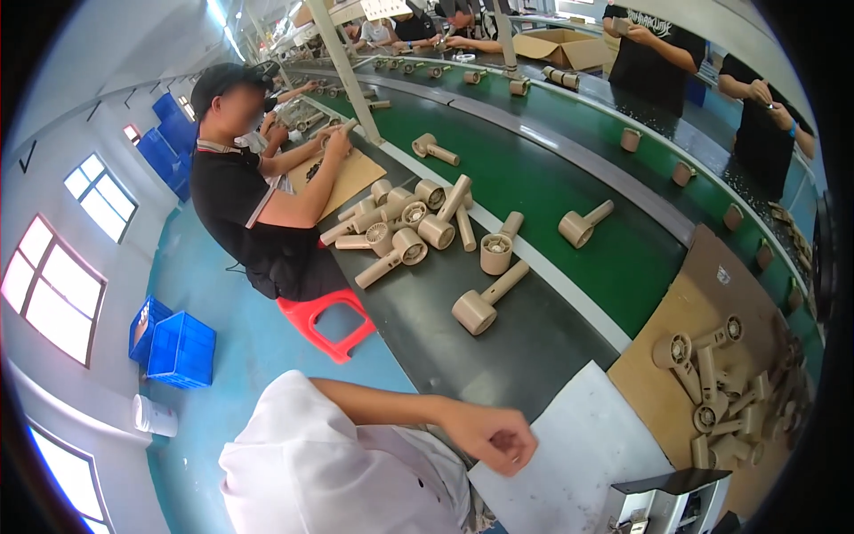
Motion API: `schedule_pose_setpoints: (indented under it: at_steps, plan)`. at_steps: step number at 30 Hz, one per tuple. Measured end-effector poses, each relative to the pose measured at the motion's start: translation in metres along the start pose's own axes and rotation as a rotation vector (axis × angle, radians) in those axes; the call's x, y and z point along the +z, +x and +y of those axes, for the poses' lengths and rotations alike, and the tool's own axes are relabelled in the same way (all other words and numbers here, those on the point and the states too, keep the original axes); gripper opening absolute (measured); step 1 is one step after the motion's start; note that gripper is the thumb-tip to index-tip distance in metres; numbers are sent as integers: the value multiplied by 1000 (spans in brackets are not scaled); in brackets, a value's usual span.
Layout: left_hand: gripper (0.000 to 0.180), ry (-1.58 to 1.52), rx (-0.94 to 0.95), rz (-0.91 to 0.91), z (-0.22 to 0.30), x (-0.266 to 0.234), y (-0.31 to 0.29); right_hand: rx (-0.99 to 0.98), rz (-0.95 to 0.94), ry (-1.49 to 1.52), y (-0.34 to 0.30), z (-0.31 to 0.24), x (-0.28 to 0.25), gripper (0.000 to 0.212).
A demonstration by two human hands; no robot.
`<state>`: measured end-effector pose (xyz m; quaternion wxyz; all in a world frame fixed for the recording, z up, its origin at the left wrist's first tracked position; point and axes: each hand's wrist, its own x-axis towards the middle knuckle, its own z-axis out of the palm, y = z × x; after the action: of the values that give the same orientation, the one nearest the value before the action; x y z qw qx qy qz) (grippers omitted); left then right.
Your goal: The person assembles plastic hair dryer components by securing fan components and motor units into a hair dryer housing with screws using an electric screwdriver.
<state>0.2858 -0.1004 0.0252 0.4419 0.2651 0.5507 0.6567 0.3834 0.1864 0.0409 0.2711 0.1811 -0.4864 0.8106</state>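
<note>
In the head view, the person's left hand [505, 440] is hanging over the left part of a white sheet [583, 445], its fingers curling inward toward the thumb; whether they are pinching anything small, I cannot tell. The right hand is not showing.

The closest beige fan body [474, 313] is lying on the dark worktop [400, 329], beyond the hand, its round head pointing near and left, its handle far and right. A pile of similar bodies [409, 245] is sitting farther left, near a seated co-worker [227, 173]; others are lying on the green belt [525, 169], and a heap [709, 416] is filling part of the cardboard [654, 365] at right.

The bodies are looking like light, stiff plastic, probably smooth and somewhat slippery, with the thin grilles likely the fragile part. The straight handle is offering the surest hold; the round head would be rolling.

Pale lettering is showing on a far co-worker's black shirt [654, 53], and a printed sheet [383, 8] is hanging at the far edge. The fan bodies are showing no readable label.
</note>
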Motion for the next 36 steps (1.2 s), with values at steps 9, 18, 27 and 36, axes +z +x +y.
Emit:
schedule_pose_setpoints:
  at_steps: [9,18,27,36]
  plan:
    - [38,1213,701,669,-2,-28,90,29,29,30,-13,-8,-7,49]
    - [34,1417,333,576,-47,-83,198,246,-79,32,-24,-7,-20,46]
    - [17,1258,791,734,-52,-88,183,-28,345,-127,-30,-7,9,51]
    - [17,1216,757,744,-54,-87,180,117,346,-232,-28,-4,2,43]
